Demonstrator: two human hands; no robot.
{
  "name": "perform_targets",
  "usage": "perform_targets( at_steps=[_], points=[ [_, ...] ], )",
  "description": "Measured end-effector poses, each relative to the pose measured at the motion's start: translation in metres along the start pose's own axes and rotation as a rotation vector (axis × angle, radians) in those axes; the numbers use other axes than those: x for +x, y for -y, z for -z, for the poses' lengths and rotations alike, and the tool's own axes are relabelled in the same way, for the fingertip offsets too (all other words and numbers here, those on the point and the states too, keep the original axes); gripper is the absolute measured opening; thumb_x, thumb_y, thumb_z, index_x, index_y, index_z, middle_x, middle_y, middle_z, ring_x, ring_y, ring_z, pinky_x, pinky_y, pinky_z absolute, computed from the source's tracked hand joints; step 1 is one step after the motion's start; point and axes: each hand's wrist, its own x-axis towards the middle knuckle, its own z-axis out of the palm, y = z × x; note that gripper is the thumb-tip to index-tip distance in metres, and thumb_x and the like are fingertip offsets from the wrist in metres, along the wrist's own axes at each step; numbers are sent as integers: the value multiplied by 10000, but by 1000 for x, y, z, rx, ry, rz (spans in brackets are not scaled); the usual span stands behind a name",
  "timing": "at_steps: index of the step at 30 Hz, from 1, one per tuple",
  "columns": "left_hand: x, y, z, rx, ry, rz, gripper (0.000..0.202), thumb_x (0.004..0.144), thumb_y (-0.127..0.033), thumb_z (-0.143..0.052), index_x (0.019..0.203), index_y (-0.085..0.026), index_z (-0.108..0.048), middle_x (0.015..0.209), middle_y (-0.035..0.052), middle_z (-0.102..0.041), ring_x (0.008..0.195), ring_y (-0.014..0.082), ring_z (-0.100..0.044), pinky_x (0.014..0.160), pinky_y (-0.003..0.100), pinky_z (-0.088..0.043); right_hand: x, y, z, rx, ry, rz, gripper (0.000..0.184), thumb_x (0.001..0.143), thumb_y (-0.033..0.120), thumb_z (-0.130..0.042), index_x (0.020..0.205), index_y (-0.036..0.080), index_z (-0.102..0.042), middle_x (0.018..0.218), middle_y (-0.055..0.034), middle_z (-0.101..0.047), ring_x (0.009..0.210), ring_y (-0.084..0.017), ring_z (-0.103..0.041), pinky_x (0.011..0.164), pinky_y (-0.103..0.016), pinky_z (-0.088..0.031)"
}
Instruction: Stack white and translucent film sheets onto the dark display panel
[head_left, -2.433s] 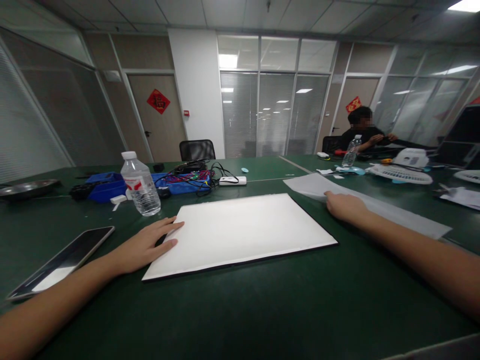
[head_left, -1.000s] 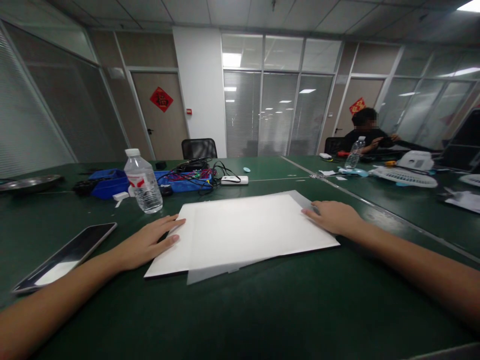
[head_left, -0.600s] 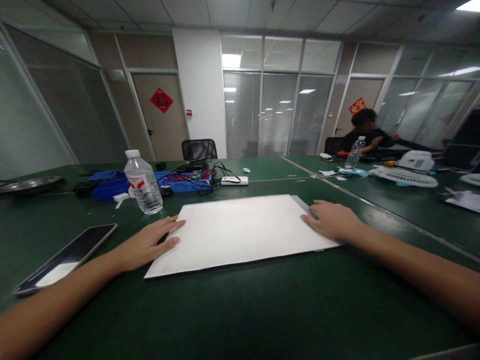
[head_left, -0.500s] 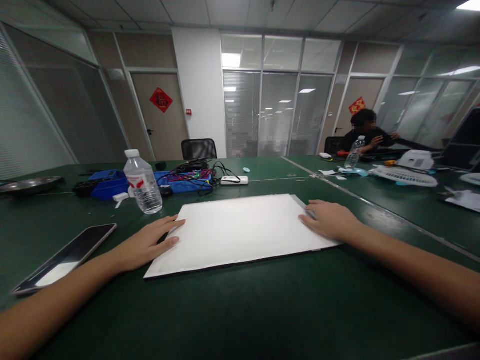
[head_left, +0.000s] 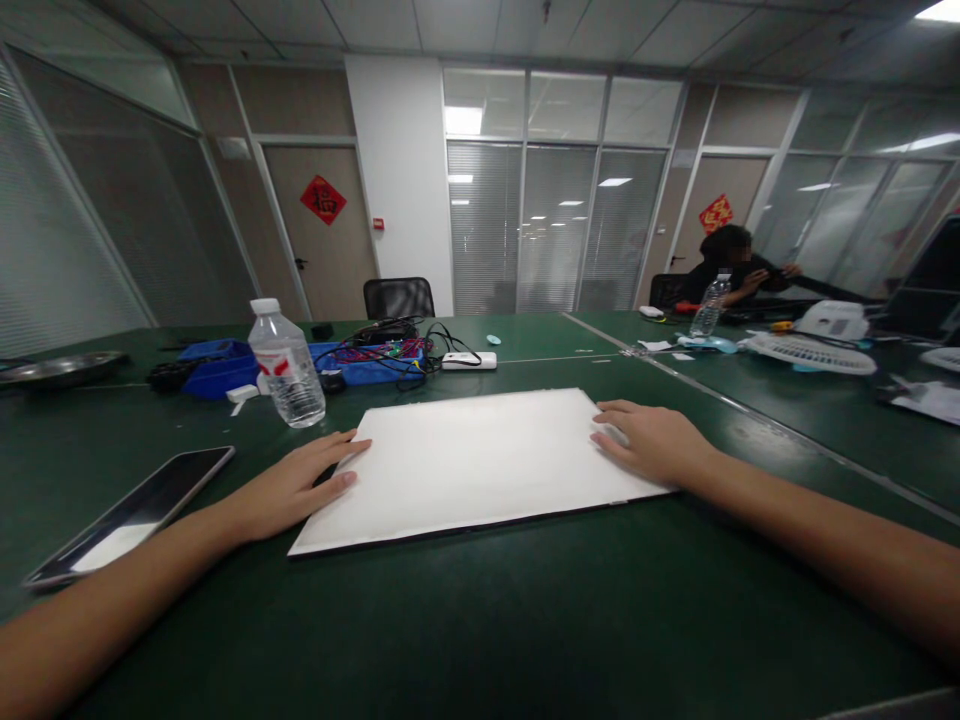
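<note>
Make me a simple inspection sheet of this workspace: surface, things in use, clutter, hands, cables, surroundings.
Surface: dark green table, seamed at right.
Things in use: thin white panel, lying flat.
Clutter: water bottle, dark-screened device, blue tray.
Hands: left hand resting on the panel's left edge, right hand on its right edge; both open.
Cables: black cables tangled over the blue tray.
Surroundings: person across the table, black chair, two doors with red signs.

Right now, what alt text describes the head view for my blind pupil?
A left hand and right hand rest on opposite ends of a white board on a green table. A bottle stands beyond; another person is at far right.
</note>
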Motion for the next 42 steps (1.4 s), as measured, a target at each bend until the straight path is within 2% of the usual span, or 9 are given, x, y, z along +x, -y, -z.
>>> perform_targets(
  at_steps=[6, 14, 19, 22, 25, 29, 42],
  points=[
    [1, 0, -1, 19, 2, 7, 768, 1001, -741, -385, 1610, -277, -455, 1694, 68, -379, 1548, 352, -382, 1254, 507, -343, 0, -1, -1, -3, -21, 47, 579, 1038, 568, -358, 1332, 232, -726, 1501, -89, -614, 1115, -318, -720, 871, -485, -601],
    [0, 1, -2, -14, -3, 3, 775, 1018, -740, -332, 1607, -253, -461, 1692, 74, -388, 1553, 340, -379, 1264, 511, -323, 1, -4, -4, 0, -34, 101, 583, 1054, 552, -334, 1335, 219, -722, 1435, -89, -668, 1161, -302, -703, 916, -458, -583],
    [0, 3, -3, -6, -8, -11, 760, 1021, -731, -347, 1608, -260, -459, 1693, 66, -387, 1553, 329, -379, 1265, 494, -326, 4, -8, -5, 4, -42, 6, 576, 1037, 573, -364, 1316, 224, -727, 1390, -102, -696, 1116, -322, -712, 899, -467, -571],
    [1, 3, -3, -7, -11, -12, 760, 1019, -728, -363, 1605, -255, -462, 1691, 70, -389, 1548, 336, -388, 1258, 499, -339, 5, -9, -4, -21, 18, -121, 618, 1024, 622, -350, 1286, 222, -741, 1223, -137, -763, 1009, -351, -731, 813, -478, -566],
    [1, 2, -3, -6, -27, -17, 756, 1015, -729, -375, 1596, -257, -478, 1680, 70, -405, 1535, 340, -410, 1252, 497, -353, 6, -12, -4, -32, 85, -110, 626, 1019, 637, -338, 1248, 228, -753, 1079, -147, -786, 924, -351, -733, 761, -465, -548],
    [1, 2, -3, -3, -34, -18, 743, 1012, -726, -390, 1589, -269, -489, 1673, 68, -414, 1524, 341, -427, 1245, 491, -366, 6, -14, -5, -33, 73, -27, 620, 1024, 616, -339, 1307, 221, -723, 1119, -150, -775, 977, -337, -726, 804, -448, -536],
    [1, 0, -2, 10, -7, 4, 731, 1009, -721, -407, 1593, -286, -480, 1686, 73, -383, 1543, 354, -386, 1251, 522, -349, 8, -20, -10, 9, 65, -23, 616, 1016, 619, -353, 1258, 224, -759, 1132, -148, -780, 984, -330, -731, 822, -452, -547]
  ],
)
